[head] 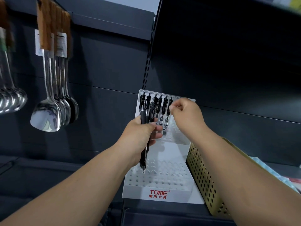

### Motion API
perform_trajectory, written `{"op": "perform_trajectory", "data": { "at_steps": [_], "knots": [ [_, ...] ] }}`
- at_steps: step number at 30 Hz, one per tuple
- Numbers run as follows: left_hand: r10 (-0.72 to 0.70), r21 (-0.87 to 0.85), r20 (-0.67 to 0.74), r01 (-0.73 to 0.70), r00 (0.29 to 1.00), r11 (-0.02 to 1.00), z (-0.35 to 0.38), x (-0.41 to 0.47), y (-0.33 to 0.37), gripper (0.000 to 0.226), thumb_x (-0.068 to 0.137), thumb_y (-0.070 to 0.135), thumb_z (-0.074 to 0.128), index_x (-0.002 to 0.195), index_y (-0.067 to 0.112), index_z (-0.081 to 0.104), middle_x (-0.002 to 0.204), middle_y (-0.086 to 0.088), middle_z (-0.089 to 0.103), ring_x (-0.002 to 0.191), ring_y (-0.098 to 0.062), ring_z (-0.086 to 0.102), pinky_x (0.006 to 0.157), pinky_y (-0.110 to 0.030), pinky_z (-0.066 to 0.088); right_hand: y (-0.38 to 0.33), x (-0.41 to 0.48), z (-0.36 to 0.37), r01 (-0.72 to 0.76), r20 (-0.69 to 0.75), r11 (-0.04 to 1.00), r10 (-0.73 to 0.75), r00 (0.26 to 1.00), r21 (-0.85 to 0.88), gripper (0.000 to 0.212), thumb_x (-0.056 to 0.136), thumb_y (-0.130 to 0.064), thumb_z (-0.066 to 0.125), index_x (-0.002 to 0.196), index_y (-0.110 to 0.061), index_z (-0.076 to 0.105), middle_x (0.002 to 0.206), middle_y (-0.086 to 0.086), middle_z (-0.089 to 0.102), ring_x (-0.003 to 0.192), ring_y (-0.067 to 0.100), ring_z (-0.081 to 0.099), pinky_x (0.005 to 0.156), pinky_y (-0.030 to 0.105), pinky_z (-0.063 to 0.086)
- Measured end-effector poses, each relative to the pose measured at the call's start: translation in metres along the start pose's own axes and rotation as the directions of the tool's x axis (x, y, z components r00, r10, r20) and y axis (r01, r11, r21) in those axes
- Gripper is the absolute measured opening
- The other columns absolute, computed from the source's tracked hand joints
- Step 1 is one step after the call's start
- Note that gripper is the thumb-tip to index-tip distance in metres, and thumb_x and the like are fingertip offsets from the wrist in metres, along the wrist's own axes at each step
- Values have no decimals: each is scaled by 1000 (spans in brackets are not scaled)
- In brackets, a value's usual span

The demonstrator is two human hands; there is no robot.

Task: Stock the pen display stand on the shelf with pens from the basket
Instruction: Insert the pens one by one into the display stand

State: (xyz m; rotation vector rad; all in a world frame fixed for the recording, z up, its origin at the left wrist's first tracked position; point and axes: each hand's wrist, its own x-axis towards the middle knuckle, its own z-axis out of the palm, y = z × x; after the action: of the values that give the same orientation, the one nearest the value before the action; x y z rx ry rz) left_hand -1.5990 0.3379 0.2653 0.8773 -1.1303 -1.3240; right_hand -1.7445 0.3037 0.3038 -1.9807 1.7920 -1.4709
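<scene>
Dark grey shop shelf (48,173), white tiered pen display stand (162,195) standing on it against the back panel, red lettering on its front lip, gold perforated basket (203,176) just beside the stand's right side, pale blue packaging (280,170) past the basket's rim, resting place unclear.

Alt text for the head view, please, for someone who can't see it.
The right hand pinches the top of a black pen in the back row of the white pen display stand, while the left hand holds a bundle of black pens. A gold perforated basket stands beside the stand; metal spatulas hang further left.
</scene>
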Motion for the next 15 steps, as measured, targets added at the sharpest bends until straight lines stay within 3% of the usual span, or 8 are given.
{"op": "perform_trajectory", "data": {
  "at_steps": [2, 4, 8, 15],
  "knots": [
    [2, 14, 12, -2, 1000, 1000, 3, -4, 2, 17, 98, 11, 50, 109, 16, 61, 88, -2, 72, 74, -15, 68, 73, -30, 49, -10, -7, -1, -16, 58, 996, 11, 998, 85, 25, 98, -32, 51, 91, -14, 65, 90, 15, 68, 72, 19, 57, 75, 45, 53],
    [4, 18, 26, -4, 1000, 1000, 7, -7, 4, 17, 98, 12, 50, 110, 16, 60, 89, -1, 72, 75, -15, 68, 74, -30, 50, -18, -14, -3, -51, 126, 988, 32, 992, 146, 34, 98, -39, 50, 94, -10, 67, 99, 21, 68, 73, 19, 55, 80, 47, 53],
    [7, 34, 51, -9, 999, 999, 15, -13, 6, 17, 98, 11, 49, 111, 16, 60, 91, -3, 73, 76, -15, 69, 71, -29, 52, -24, -23, -12, -130, 251, 945, 53, 966, 301, 29, 99, -38, 50, 90, -16, 67, 84, 2, 67, 74, 11, 58, 68, 26, 45],
    [28, 54, 85, -32, 996, 998, 23, -12, 9, 21, 99, 9, 46, 107, 21, 62, 87, -2, 74, 79, -17, 70, 73, -31, 53, -19, -27, -16, -171, 396, 906, 4, 918, 387, 11, 95, -18, 60, 87, -12, 64, 79, 2, 66, 69, 12, 62, 73, 29, 53]
  ]
}}
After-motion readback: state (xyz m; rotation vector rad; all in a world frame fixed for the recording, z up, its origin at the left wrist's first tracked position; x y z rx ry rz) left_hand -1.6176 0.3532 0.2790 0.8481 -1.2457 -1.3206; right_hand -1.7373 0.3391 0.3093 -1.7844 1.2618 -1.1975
